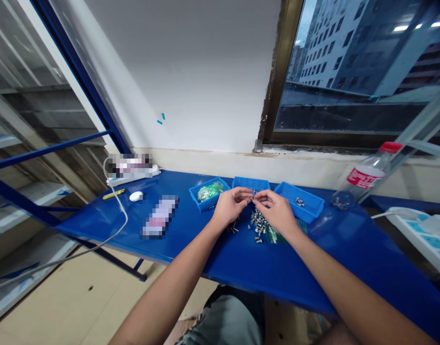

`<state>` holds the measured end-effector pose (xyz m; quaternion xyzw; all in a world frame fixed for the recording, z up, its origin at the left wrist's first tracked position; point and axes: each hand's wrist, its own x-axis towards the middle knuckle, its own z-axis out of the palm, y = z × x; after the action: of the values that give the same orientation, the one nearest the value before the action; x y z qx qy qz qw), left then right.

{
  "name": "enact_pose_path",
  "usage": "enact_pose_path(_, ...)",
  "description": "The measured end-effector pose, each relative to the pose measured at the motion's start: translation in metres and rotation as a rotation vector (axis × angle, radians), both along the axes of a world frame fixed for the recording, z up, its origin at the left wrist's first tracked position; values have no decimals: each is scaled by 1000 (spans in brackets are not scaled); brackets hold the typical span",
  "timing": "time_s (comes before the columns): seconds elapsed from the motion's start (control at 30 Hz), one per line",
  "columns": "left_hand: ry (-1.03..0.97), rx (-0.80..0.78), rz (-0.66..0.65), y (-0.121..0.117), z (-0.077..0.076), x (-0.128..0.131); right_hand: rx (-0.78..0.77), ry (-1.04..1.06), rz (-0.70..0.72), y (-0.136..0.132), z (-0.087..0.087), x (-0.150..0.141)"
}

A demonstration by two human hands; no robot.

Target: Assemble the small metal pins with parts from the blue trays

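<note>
My left hand (231, 205) and my right hand (274, 207) meet above the table, thumbs and fingertips pinched together. Something tiny, perhaps metallic, is between them, too small to make out. Below them lies a loose pile of small silver metal fasteners (258, 221) with round heads. Thin metal pins (233, 228) are scattered under my left hand. A green-tinted clear plastic bag (275, 235) lies partly beneath my right wrist. Behind my fingers stands a blue bin (250, 183), partly hidden. Another blue bin (315, 212) at the right holds several metal fasteners (299, 201).
On the blue table (194, 238), a left bin (202, 206) holds a green plastic bag (210, 190) of parts. A bottle (364, 179) with a red cap leans at right. A blurred flat object (159, 218), white round item (135, 196), yellow cutter (113, 194) and cable (123, 218) lie left.
</note>
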<state>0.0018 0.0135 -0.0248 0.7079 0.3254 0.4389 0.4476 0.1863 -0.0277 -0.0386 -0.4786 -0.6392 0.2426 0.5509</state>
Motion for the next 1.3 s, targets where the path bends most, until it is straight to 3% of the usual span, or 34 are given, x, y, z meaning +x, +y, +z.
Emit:
enact_pose_path(0.27,-64,7,-1,-4,4,2,125,-170,-122,-2,5,-2)
enact_pose_path(0.43,301,358,43,-7,9,-2,224,-300,-241,1,12,10)
enact_pose_path(0.53,468,537,-92,-13,13,-3,296,-408,-305,2,18,20)
enact_pose_path(0.63,556,602,-204,-19,13,0,327,-494,-352,1,22,29)
enact_pose_path(0.8,639,615,-260,-21,8,5,313,-642,-473,4,19,40)
enact_pose_path(0.9,654,601,-238,-17,5,4,229,-768,-583,8,13,49)
enact_pose_path(1.13,622,562,-173,-10,1,2,46,-914,-579,11,5,61)
enact_pose_path(1.3,571,535,-108,-9,1,3,77,-897,-592,9,7,58)
